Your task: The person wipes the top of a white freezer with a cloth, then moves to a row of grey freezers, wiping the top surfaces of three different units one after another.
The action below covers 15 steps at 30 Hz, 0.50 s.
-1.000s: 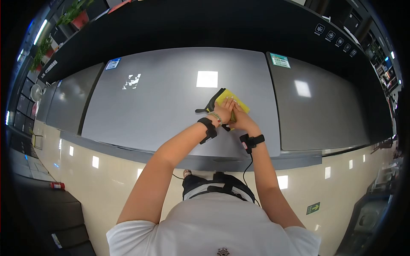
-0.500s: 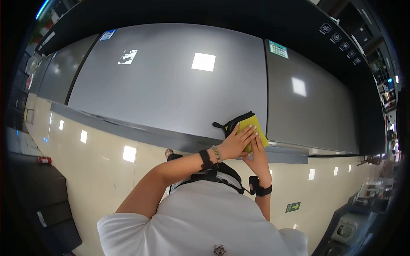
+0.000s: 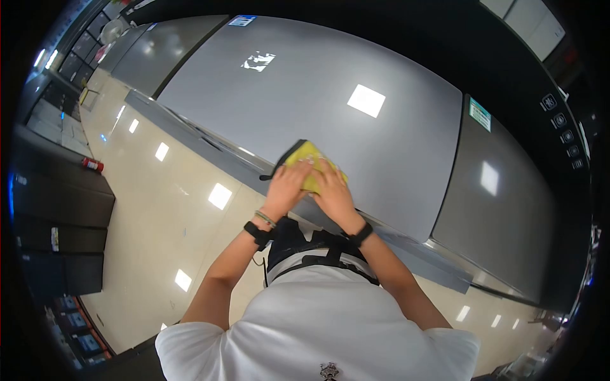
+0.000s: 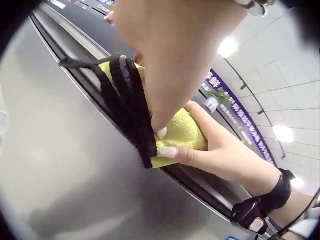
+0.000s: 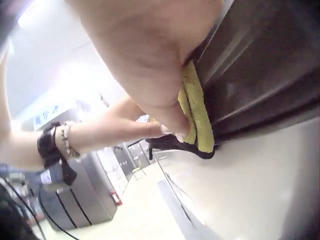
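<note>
A folded yellow cloth [image 3: 309,152] with black edging and a small black loop lies at the near edge of a large glossy grey panel [image 3: 381,152]. On its left part rests my left hand [image 3: 289,187], fingers stretched over the top. My right hand [image 3: 333,193] lies beside it, its fingers spread over the right part. In the left wrist view both thumbs press on the yellow face [image 4: 182,130] of the cloth close to the black edging [image 4: 132,105]. The right wrist view shows the layered fold [image 5: 200,110] held under my right thumb.
Darker grey panels stand on both sides, the right one [image 3: 502,190] carrying a green label [image 3: 480,114]. A black surround [image 3: 406,38] borders the far side. Below the near edge is a glossy tiled floor [image 3: 159,209]; a red extinguisher [image 3: 93,164] and dark cabinets are at left.
Both hands and the cloth came from the panel's middle to its near edge at the right, then shifted left along that edge. The head view has tilted.
</note>
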Each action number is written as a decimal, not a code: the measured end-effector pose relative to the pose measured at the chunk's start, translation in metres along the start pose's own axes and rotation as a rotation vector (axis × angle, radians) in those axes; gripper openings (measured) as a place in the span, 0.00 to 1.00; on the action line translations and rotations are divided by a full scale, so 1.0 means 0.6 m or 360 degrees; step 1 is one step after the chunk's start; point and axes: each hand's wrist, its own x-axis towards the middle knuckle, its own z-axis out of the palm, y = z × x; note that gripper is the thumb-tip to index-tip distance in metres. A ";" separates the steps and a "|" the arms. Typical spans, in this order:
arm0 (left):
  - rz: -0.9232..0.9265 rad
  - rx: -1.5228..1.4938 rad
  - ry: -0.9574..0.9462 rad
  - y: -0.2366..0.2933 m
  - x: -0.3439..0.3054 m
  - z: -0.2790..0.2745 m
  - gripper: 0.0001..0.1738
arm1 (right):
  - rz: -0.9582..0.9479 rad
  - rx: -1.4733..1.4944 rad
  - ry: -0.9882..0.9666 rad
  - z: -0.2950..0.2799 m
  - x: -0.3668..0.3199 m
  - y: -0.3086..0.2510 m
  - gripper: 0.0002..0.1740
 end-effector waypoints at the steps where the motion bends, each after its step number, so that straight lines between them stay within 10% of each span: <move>1: -0.0110 0.0106 0.0090 -0.020 -0.011 -0.009 0.41 | -0.0223 -0.0096 -0.0050 0.017 0.019 -0.007 0.35; 15: 0.0232 -0.0234 -0.0070 0.057 0.045 0.013 0.43 | 0.0055 0.0030 -0.0156 -0.061 -0.088 0.029 0.32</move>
